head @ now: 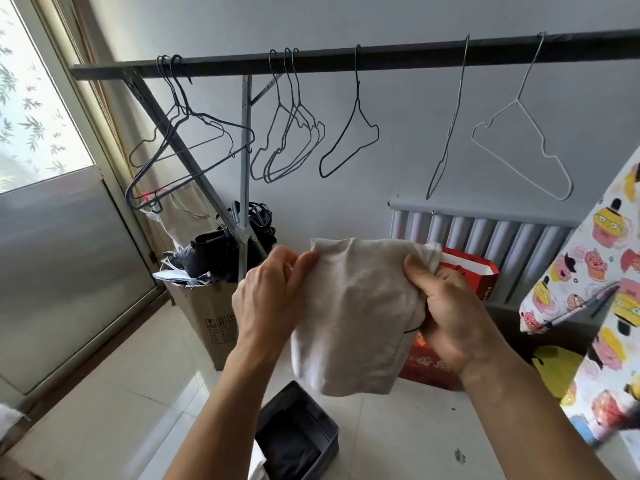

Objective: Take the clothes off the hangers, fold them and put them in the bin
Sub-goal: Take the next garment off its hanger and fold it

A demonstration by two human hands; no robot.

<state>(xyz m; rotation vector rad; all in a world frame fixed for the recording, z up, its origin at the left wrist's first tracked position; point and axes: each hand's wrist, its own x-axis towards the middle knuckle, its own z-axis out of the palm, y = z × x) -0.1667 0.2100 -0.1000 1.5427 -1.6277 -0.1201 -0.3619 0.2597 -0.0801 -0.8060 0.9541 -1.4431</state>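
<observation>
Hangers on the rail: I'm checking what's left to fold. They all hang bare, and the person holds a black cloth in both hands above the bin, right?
Not quite: the cloth is white, as the head view shows. The hangers are bare, and both the left hand and right hand hold it above the bin.

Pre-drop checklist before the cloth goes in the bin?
1. Left hand grips the cloth: ok.
2. Right hand grips it: ok.
3. Cloth is off the hangers: ok, those in view hang bare.
4. Fold finished: not ok, the top right is bunched.
5. Bin is below the cloth: ok.
6. Room left in the bin: cannot tell, dark clothes lie inside.
</observation>
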